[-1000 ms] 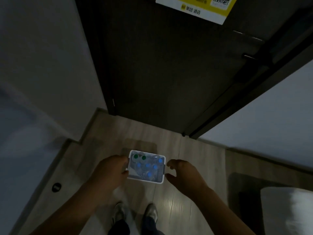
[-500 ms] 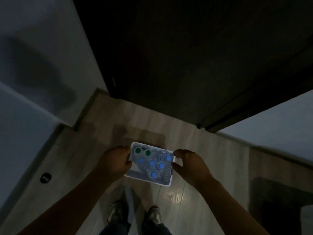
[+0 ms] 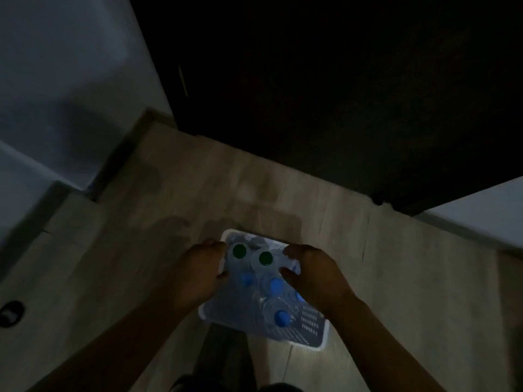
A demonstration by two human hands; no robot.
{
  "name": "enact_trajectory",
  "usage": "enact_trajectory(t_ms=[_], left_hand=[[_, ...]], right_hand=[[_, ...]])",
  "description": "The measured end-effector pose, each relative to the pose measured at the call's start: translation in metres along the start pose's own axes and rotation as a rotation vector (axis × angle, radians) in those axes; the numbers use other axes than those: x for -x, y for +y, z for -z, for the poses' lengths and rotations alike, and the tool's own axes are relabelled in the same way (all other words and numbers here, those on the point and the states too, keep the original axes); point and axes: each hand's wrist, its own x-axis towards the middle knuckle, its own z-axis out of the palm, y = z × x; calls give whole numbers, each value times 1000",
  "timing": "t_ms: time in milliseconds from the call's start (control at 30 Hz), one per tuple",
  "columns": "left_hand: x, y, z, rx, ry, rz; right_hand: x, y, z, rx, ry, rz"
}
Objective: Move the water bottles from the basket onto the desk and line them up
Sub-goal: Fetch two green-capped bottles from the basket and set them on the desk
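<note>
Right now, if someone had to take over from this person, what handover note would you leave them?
Left hand: grips the left rim of the white basket.
Right hand: grips the right rim, thumb over the inside.
Things: the basket is held over the wooden floor, in front of a dark door. In it stand two green-capped bottles at the far end and several blue-capped bottles nearer the person.
Done: basket in hand; no bottle taken out.
Left: no desk is in view. Carry the basket to it, then lift the bottles out and line them up.
</note>
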Motion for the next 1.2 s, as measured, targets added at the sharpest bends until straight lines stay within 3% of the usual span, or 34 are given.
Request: enact_trajectory(t_ms=[300, 700, 967, 1200], left_hand=[[-50, -44, -82, 71, 99, -80], [-69, -60, -115, 146, 202, -218], [-77, -68, -126, 66, 213, -233], [-81, -72, -137, 198, 255, -272]], right_hand=[[-63, 46, -88, -32, 111, 63], [-82, 67, -122, -55, 247, 190], [-94, 71, -134, -244, 277, 195], [-100, 79, -137, -450, 223, 222]])
